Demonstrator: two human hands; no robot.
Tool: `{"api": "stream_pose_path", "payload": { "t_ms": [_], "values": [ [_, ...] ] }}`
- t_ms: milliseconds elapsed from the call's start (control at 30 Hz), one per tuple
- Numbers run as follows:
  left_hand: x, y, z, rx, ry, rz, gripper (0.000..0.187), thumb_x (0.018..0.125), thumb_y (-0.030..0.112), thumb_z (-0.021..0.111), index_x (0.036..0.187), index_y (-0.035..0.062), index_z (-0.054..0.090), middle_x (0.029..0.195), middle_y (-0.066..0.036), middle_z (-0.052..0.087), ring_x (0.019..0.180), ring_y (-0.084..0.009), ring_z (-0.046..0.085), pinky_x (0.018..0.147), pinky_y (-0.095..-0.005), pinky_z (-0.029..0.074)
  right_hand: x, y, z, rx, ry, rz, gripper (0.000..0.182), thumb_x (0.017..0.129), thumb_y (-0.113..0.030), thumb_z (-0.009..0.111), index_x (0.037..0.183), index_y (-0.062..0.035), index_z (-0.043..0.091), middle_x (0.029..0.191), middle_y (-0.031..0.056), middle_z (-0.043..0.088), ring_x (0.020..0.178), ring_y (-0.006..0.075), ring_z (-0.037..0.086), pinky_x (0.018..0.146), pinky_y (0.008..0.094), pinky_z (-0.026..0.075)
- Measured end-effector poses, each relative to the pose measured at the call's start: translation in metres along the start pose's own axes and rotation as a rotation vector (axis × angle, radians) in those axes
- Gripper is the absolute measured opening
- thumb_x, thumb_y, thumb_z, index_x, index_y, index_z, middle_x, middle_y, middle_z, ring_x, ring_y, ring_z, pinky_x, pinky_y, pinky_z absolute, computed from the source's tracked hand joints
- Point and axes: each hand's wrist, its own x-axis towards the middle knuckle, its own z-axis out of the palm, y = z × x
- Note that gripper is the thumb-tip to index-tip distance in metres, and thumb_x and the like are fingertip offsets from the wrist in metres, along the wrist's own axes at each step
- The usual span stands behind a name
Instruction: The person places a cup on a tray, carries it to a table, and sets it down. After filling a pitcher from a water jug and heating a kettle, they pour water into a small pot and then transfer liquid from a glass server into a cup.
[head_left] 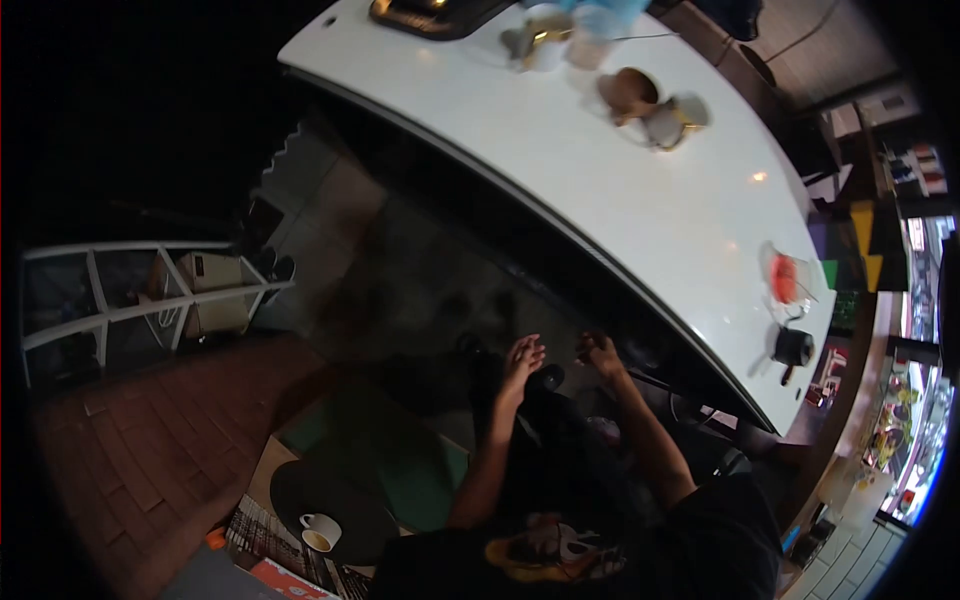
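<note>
so the white table (640,220) is the nearest big thing to you, its long dark-edged side running diagonally just past your fingers, closer to the right ones than the left. Your left hand (520,362) is up with the fingers slightly apart and a bit bent, and your right hand (600,354) is beside it with a gap between the two, fingers loosely curled, though it's too dim for me to tell if those tips touch. On the tabletop, up past your fingers, there's a white mug with a gold handle (667,127) right by a brown cup (633,92), and farther up and left a gold-and-white cup (547,40) next to a pale see-through cup (592,40). Out to the right of your right fingers, near the far end, sit a blurry red item (784,278) and a small black pot (794,346). Below and left of your left fingers, a white cup (320,532), brownish inside, is by the edge of a dark round surface (345,500), and way off left there's a white-framed shelf (150,308) over the reddish floor (160,420)
</note>
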Motion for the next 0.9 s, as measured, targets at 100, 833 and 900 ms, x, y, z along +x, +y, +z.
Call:
{"api": "stream_pose_path", "payload": {
  "t_ms": [100,833,900],
  "values": [
    [0.007,-0.016,-0.022,-0.036,0.048,-0.003,0.036,0.091,0.036,0.054,0.116,0.0095,0.055,0.097,-0.003,0.061,0.086,-0.011,0.059,0.079,-0.0263,0.048,0.033,0.062,-0.015,0.034,-0.012,-0.18,0.025,0.094,-0.018,0.047,0.11,-0.0002,0.047,0.087,0.0123,0.059,0.074,0.0221,0.062,0.063,0.0333,0.052],
    [-0.035,-0.019,0.206,0.684,-1.053,-0.3,0.029,0.096,0.028,0.046,0.115,0.0073,0.054,0.107,-0.004,0.059,0.095,-0.0134,0.057,0.083,-0.0282,0.046,-0.249,-0.117,-0.101,-0.49,0.151,-0.44,0.017,0.088,-0.016,0.054,0.092,0.0007,0.058,0.079,0.0128,0.062,0.072,0.0228,0.059,0.066,0.035,0.046],
    [-0.071,-0.024,0.25,0.784,-1.156,-0.379,0.026,0.096,0.024,0.046,0.113,0.0053,0.054,0.105,-0.007,0.059,0.092,-0.0147,0.058,0.083,-0.0288,0.047,-0.298,-0.106,-0.129,-0.404,0.479,-0.533,0.017,0.09,-0.016,0.054,0.092,0.0014,0.057,0.078,0.0125,0.061,0.074,0.0211,0.059,0.067,0.0339,0.047]
  ]
}}
